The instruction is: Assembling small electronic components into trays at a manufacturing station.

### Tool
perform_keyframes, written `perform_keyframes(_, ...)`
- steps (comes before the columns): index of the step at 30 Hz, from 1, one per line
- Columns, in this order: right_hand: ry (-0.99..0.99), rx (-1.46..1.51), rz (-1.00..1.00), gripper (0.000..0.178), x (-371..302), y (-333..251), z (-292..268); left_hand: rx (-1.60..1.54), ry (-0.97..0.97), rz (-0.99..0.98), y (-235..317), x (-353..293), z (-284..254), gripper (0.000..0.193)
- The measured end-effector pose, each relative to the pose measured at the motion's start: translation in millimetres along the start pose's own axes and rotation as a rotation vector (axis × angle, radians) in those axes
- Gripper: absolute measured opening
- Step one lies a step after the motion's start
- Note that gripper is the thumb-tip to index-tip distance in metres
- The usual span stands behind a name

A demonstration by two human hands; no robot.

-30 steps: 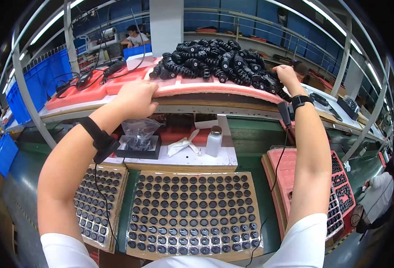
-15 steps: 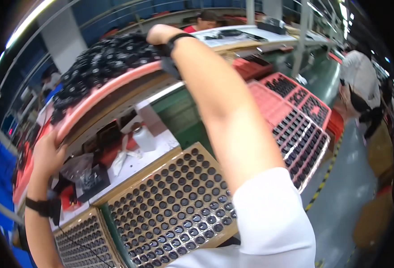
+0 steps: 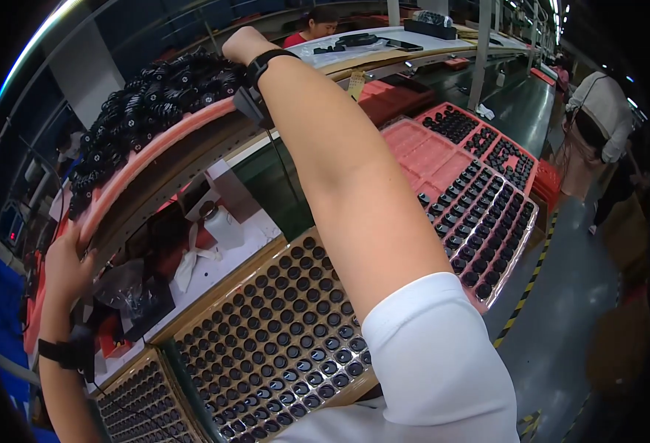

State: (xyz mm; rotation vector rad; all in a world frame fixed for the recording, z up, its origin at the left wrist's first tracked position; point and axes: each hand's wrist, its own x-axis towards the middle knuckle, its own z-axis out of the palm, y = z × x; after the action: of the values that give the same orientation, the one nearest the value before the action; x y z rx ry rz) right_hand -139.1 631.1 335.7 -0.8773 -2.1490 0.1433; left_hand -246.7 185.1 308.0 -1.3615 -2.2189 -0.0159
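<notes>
We have both hands up on the long pink foam tray [image 3: 144, 151] that sits on the upper shelf, running from about nine o'clock toward twelve o'clock in the head view. It is heaped with small black round parts [image 3: 148, 100]. Our left hand [image 3: 65, 267], at nine o'clock, presses flat against the tray's near end with the fingers wrapped on its edge. Our right hand [image 3: 240, 44], near twelve o'clock, reaches to the tray's far end; the wrist with its black wrist strap [image 3: 266, 66] hides the fingers, so we cannot tell whether they grip or merely rest there.

Below us, at six o'clock, lies a brown grid tray [image 3: 281, 347] with rows of dark round parts in its pockets, and a second one [image 3: 140, 402] at seven o'clock. At three o'clock sit pink pocketed trays [image 3: 480, 184], partly filled. A small white bottle [image 3: 222, 225] and a clear plastic bag [image 3: 122, 284] rest on the white bench surface between the shelf and the grid trays.

In our judgement the heap is loose and the foam is soft, so we should keep the tray level, take the load evenly at both ends, and move it slowly so that nothing rolls off the edge onto the bottle or the filled pockets below.
</notes>
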Motion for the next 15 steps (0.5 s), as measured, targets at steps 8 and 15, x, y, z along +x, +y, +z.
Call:
perform_keyframes(8, -0.086, 1.218, 0.217, 0.02, -11, 17, -37, 0.002, -0.041, 0.005, -9, -1, -1, 0.047)
perform_keyframes(15, -0.125, 1.671, 0.061, 0.015, -87, 2, -101, 0.027, -0.11, -0.067, -10, 0, 2, 0.053)
